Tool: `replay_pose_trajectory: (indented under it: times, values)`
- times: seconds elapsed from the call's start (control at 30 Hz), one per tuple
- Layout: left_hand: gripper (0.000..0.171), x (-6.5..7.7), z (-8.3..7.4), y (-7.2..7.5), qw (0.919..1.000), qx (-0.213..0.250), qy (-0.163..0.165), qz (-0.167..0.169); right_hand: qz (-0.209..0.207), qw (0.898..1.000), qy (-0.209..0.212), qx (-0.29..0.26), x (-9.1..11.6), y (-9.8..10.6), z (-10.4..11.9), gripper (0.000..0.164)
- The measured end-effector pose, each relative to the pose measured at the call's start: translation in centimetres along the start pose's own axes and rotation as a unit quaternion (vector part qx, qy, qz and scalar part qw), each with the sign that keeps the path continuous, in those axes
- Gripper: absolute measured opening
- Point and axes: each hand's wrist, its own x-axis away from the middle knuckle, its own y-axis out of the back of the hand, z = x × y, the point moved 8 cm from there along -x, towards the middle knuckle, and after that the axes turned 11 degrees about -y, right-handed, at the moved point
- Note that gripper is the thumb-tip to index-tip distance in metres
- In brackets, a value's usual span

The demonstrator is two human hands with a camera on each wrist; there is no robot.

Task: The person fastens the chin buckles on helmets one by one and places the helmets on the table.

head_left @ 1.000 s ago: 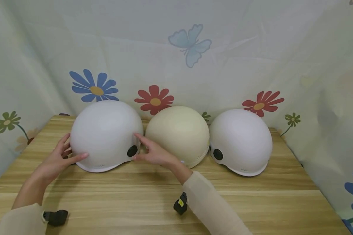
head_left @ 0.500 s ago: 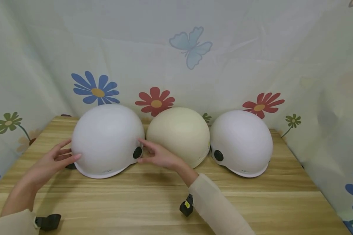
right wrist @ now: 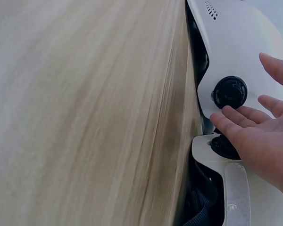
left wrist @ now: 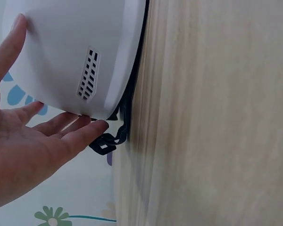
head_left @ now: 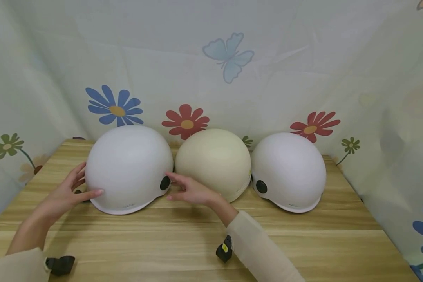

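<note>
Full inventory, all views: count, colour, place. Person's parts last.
left helmet: 1, white, left end of row
cream helmet: 1, cream, middle
right helmet: 1, white, right end
discs: 3, black, one visible per helmet
straps: count unclear, dark, at left and cream helmets' lower edges
table: 1, tan wood-grain, under helmets
backdrop: 1, whitish, behind and at sides
butterfly print: 1, light blue, on backdrop
flower prints: several, blue, red, green, on backdrop
wrist cameras: 2, black, at cuffs
sleeves: 2, beige, on forearms
left hand: 1, bare, touching left helmet's left side
right hand: 1, bare, by left helmet's disc
</note>
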Motion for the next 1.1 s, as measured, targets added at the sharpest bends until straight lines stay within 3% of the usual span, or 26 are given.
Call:
replay_pose_trajectory:
  times: [0.47,0.7,1.1]
  values:
    - [0.098,0.9,-0.1,-0.5,0.9990,0.029,-0.005,-0.035,0.028,0.998,-0.009,-0.060,0.4,-0.4,0.3,0.078]
    - [0.095,1.0,-2.1,-0.1,0.9976,0.018,-0.034,-0.057,0.024,0.995,-0.018,-0.092,0.7,-0.2,0.5,0.087]
    - [0.098,1.3,-3.8,-0.7,0.9978,0.003,-0.029,-0.059,0.027,0.989,-0.030,-0.145,1.0,0.1,0.3,0.094]
